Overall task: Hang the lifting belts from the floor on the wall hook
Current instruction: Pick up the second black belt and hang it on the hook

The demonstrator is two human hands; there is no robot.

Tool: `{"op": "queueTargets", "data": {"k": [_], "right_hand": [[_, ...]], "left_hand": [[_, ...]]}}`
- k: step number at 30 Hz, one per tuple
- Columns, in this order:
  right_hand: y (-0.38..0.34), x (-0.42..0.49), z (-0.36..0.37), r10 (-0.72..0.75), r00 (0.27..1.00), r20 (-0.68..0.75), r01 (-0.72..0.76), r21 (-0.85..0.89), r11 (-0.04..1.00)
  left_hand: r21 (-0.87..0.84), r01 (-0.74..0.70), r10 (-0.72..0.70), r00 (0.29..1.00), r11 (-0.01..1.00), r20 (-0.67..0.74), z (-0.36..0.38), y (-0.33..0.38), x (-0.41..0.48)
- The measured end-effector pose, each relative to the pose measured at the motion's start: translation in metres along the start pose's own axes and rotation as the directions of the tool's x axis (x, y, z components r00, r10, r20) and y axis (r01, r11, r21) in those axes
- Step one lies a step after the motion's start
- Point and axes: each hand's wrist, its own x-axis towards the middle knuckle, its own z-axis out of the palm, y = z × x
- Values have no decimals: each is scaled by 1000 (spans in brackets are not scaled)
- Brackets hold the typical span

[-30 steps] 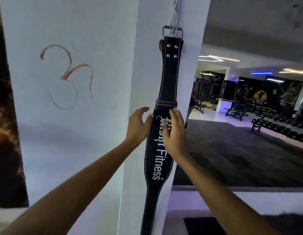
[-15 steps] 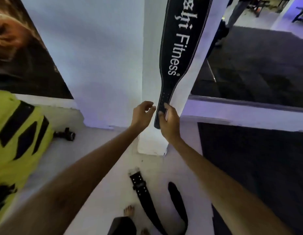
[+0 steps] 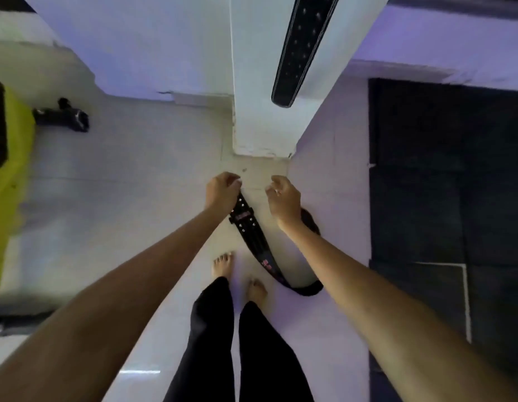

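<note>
A black lifting belt hangs down the white pillar, and only its holed tail shows at the top. A second black studded belt lies on the pale floor in front of my bare feet, curving round to the right. My left hand is down at this belt's buckle end, fingers curled over it and hiding the buckle. My right hand hovers just right of that end with loosely curled fingers and holds nothing. The wall hook is out of view.
A yellow and black object fills the left edge, with a small dark dumbbell-like item on the floor beside it. A dark rubber mat covers the floor to the right of the pillar.
Both hands left the hanging belt's tail and dropped to the belt on the floor. My view tilted from the wall down to my feet.
</note>
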Motion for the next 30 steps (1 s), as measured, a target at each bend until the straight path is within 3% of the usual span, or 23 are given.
{"op": "queueTargets", "data": {"k": [5, 9, 19, 22, 24, 26, 30], "right_hand": [[124, 43, 78, 232, 963, 136, -229, -38, 973], [210, 91, 136, 352, 918, 184, -336, -113, 935], [351, 247, 257, 351, 916, 196, -299, -252, 921], [387, 277, 286, 360, 909, 210, -280, -332, 901], [398, 287, 294, 410, 882, 231, -307, -377, 874], [383, 283, 290, 466, 829, 308, -384, -293, 876], [309, 245, 257, 417, 784, 459, -394, -152, 907]], "left_hand": [[115, 159, -171, 980, 980, 99, 55, -123, 64], [80, 322, -330, 938, 943, 107, 98, -219, 114], [-146, 598, -584, 801, 788, 131, 195, -387, 280], [-229, 668, -632, 744, 708, 217, 220, -411, 305], [-292, 709, -637, 705, 642, 313, 229, -413, 305], [-334, 743, -641, 670, 581, 375, 224, -408, 295], [-407, 729, -650, 680, 550, 341, 175, -370, 253]]}}
